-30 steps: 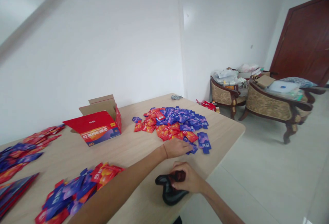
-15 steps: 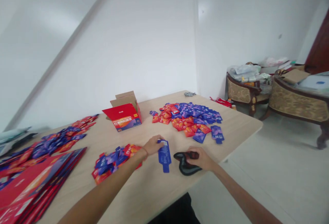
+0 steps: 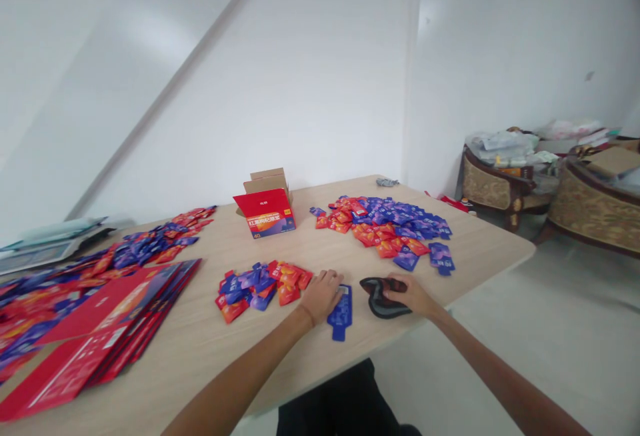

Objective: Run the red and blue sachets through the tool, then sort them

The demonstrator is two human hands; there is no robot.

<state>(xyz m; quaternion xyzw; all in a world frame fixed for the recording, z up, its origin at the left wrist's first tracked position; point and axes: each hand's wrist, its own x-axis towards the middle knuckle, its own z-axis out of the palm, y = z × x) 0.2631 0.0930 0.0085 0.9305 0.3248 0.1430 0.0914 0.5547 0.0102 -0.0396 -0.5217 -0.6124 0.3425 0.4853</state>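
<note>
A blue pouch [image 3: 341, 315] with a narrow neck lies flat on the table, its neck toward me. My left hand [image 3: 323, 295] rests palm down at the pouch's upper left edge, fingers loosely extended and slightly apart. To the right, my right hand [image 3: 409, 295] has its fingers curled on a black curved object [image 3: 381, 304] with a pointed left end, shaped like a tape dispenser. A small pile of red and blue pouches [image 3: 260, 284] lies just left of my left hand.
An open red carton [image 3: 267, 215] stands toward the wall. Beside it spreads a larger pile of pouches [image 3: 385, 219]. Flattened red cartons [image 3: 107, 329] and more pouches [image 3: 155, 243] cover the table's left side. Loaded armchairs [image 3: 493, 179] stand beyond the table's right edge.
The view has swung left, so everything sits further right. My left hand has shifted from the pouch's top end to its left edge. My right hand stays on the black object.
</note>
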